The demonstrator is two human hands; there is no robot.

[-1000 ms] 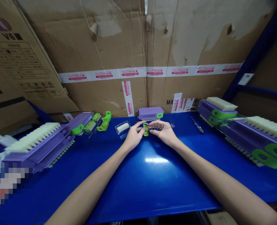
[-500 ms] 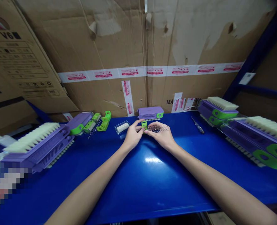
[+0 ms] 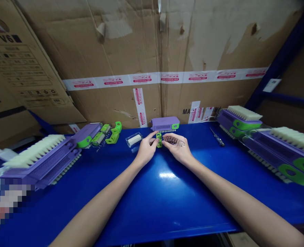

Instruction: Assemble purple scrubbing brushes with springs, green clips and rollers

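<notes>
Between my two hands, above the middle of the blue table, is a small green plastic part [image 3: 159,140]. My left hand [image 3: 147,146] has its fingers closed on this part from the left. A metal coil spring [image 3: 176,141] lies across my right hand [image 3: 179,150], pinched near its left end by the thumb and fingers. That end is close to the green part; whether they touch I cannot tell. Just behind my hands stands a purple brush body [image 3: 165,123] with a green end and bristles below. A clear case with a white block [image 3: 134,139] lies left of my left hand.
Loose green parts [image 3: 113,133] and thin springs [image 3: 102,142] lie at the left. Purple brushes [image 3: 41,164] stack on the left, with more brushes [image 3: 282,147] on the right. A screwdriver [image 3: 217,137] lies right of my hands. Cardboard [image 3: 116,51] walls the back.
The green part has turned so that it looks narrower and more upright. The spring, blurred before, now shows clearly, its near end slightly apart from the part.
</notes>
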